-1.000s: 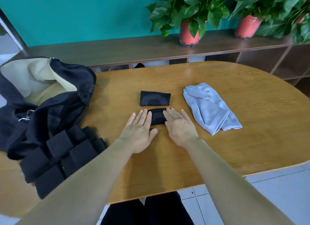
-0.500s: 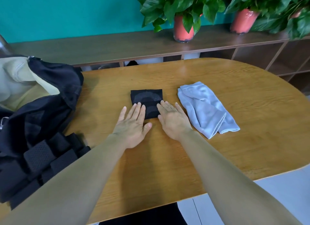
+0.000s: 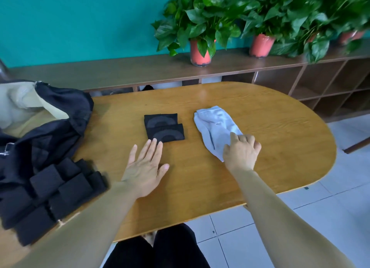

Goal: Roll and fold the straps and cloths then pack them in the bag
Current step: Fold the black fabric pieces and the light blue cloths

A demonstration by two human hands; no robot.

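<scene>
The right hand (image 3: 241, 152) has left the black pieces at centre frame and now sits right of centre on the lower end of the pale blue cloth (image 3: 216, 125), fingers bent and gathering the fabric against the thumb. The left hand (image 3: 145, 167) has drawn back toward the bottom of the frame and lies flat on the wood, fingers straight and slightly spread, holding nothing. The oval wooden table (image 3: 260, 117) fills the middle of the frame. Behind it, across the upper part, a long brown shelf unit (image 3: 120, 71) carries leafy plants in red pots (image 3: 200, 53) against a teal wall. At the left edge a large black bag (image 3: 64, 105) lies slumped on the table with its mouth open, and only its cream lining (image 3: 18, 103) shows inside; part of the opening is cut off by the frame. Below it, at lower left, a cluster of black padded blocks (image 3: 50, 191) rests against the bag; whether they are attached to it I cannot tell. The cloth lies crumpled and slanted, well apart from the bag. Just left of it two folded black straps sit at centre, the farther strap (image 3: 160, 119) overlapped by the nearer strap (image 3: 166, 133), each showing a grey arc. The left fingertips reach the nearer strap's lower edge.
</scene>
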